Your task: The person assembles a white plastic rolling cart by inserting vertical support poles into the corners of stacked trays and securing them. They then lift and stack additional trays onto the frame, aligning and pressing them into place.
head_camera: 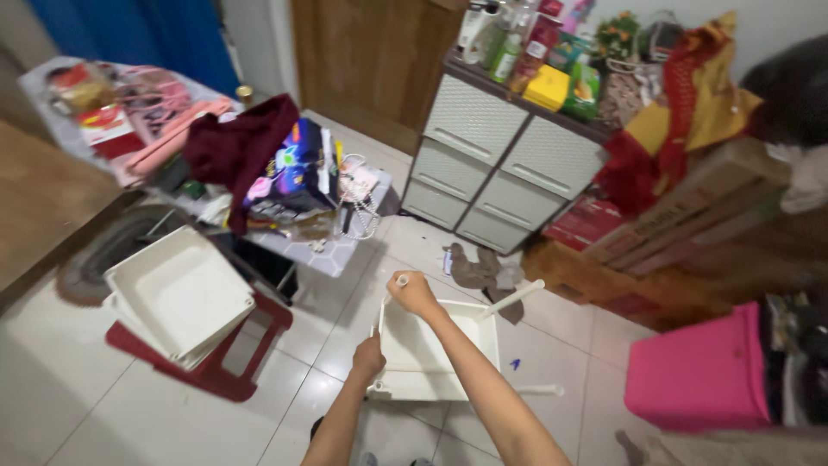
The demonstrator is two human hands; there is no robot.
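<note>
Two hands work over the white plastic tray [435, 345] on the tiled floor [86, 406], the right hand [414, 293] closed around a white post [401, 280] at its far corner, the left hand [369, 356] gripping its near-left edge, probably steadying it.

Stacked white trays [177, 293] on a red stool [226, 364] at the left. Beyond them, a dark red cloth [235, 147] heaped on a messy table [332, 257]. White drawers [496, 164] against the wall, a grey rag [473, 267] on the floor nearby. Pink box [700, 373] at the right.
</note>
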